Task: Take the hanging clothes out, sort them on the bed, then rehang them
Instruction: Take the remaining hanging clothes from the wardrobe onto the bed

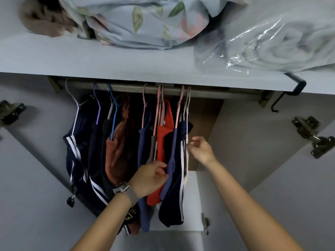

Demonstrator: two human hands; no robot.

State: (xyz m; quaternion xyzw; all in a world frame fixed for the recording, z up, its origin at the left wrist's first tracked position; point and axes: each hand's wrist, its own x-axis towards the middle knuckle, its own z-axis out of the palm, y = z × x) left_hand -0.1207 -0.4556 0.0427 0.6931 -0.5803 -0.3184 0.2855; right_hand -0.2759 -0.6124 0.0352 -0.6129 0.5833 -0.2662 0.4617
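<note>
Both our hands are among the clothes (pixel 163 142) on the rail (pixel 181 91) — left hand (pixel 150 178) loosely curled against the blue garment (pixel 170 171), right hand (pixel 201 149) open by the last hanger (pixel 186 124) — so crowded hooks could snag and drop neighbours.

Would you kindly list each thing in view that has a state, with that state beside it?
Wardrobe doors: open.
Hanging clothes: on hangers on the rail.
Orange garment: hanging, mid-rail.
Brown garment: hanging, left of centre.
Left hand: among the clothes, fingers loosely curled, no firm grip visible.
Right hand: at the rightmost garment's edge, fingers relaxed.
Plastic-wrapped bundle: lying on the shelf.
Floral bedding: crumpled on the shelf.
</note>
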